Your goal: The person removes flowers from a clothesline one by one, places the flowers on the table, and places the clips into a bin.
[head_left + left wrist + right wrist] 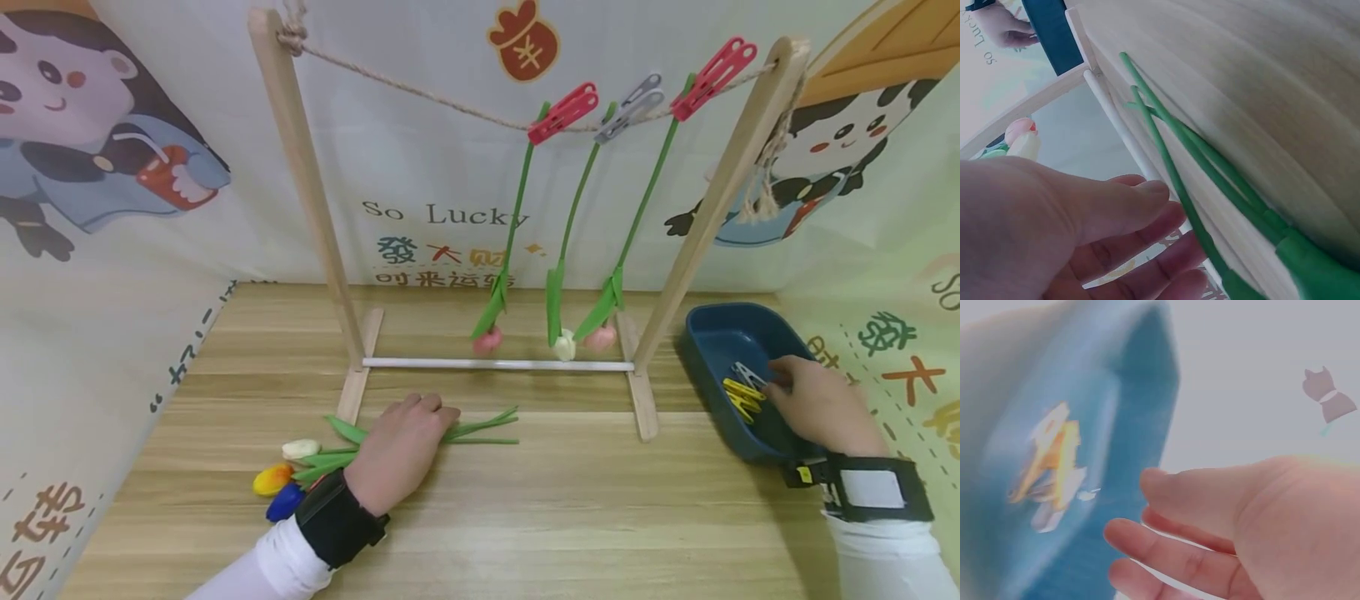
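My left hand lies flat over a bunch of artificial tulips on the wooden table, its fingers relaxed across the green stems. White, yellow and blue buds stick out beside my wrist. In the left wrist view the hand has straight fingers next to the stems. My right hand reaches into a dark blue tray, fingertips by yellow clothespins and a grey one. The blurred right wrist view shows the hand spread and empty near the pins.
A wooden drying rack stands mid-table with a rope between two posts and a white rod at its base. Three tulips hang upside down from it on a red peg, a grey peg and another red peg. Printed cloth walls surround the table.
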The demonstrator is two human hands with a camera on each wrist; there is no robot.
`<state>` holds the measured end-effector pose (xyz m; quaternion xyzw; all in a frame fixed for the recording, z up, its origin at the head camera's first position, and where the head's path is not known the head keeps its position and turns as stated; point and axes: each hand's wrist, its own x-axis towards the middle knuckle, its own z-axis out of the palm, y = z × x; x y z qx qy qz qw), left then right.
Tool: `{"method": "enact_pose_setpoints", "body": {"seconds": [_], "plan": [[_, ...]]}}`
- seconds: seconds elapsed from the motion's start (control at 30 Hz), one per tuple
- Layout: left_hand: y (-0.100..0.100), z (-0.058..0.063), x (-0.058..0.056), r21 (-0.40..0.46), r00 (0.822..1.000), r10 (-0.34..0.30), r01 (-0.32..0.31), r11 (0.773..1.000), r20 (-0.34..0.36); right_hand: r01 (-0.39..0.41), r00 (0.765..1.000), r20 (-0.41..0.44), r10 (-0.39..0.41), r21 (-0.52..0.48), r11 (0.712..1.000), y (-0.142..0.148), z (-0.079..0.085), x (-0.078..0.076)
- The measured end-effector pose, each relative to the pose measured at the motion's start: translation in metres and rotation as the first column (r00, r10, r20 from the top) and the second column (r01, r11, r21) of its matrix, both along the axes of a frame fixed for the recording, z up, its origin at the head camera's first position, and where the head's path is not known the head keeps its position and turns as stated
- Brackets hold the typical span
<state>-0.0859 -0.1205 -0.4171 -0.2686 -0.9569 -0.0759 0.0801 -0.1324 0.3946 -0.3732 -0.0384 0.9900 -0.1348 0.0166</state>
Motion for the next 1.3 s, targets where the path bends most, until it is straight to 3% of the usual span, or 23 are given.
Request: {"method": "enact_pose_setpoints", "body": {"seconds": [0.27,0.43,0.57,0.9,1.07,1.3], "plan": [[-0.002,0.019,-0.001,0.044,0.999,0.012,-0.013,0.999,0.03,-0.034,0.983,-0.181,0.033,-0.002,0.999,-0.033,0.044,0.01],[-0.005,0.037,-0.005,0.1,0.999,0.026,-0.023,0.995,-0.023,-0.045,0.957,-0.283,0.063,0.068,0.997,-0.06,0.082,0.017],[-0.009,0.052,-0.011,0.178,0.993,0.027,-0.006,0.984,-0.115,-0.066,0.929,-0.356,0.096,0.097,0.993,-0.08,0.112,0.022],[-0.011,0.092,-0.026,0.399,0.966,0.038,0.069,0.915,-0.254,-0.16,0.802,-0.559,0.211,0.139,0.977,-0.125,0.177,0.033],[-0.004,0.109,-0.035,0.508,0.949,0.034,0.138,0.85,-0.314,-0.21,0.759,-0.599,0.255,0.146,0.967,-0.148,0.205,0.035],[0.008,0.125,-0.046,0.59,0.94,0.054,0.166,0.79,-0.337,-0.282,0.648,-0.674,0.355,0.222,0.934,-0.176,0.239,0.029]]}}
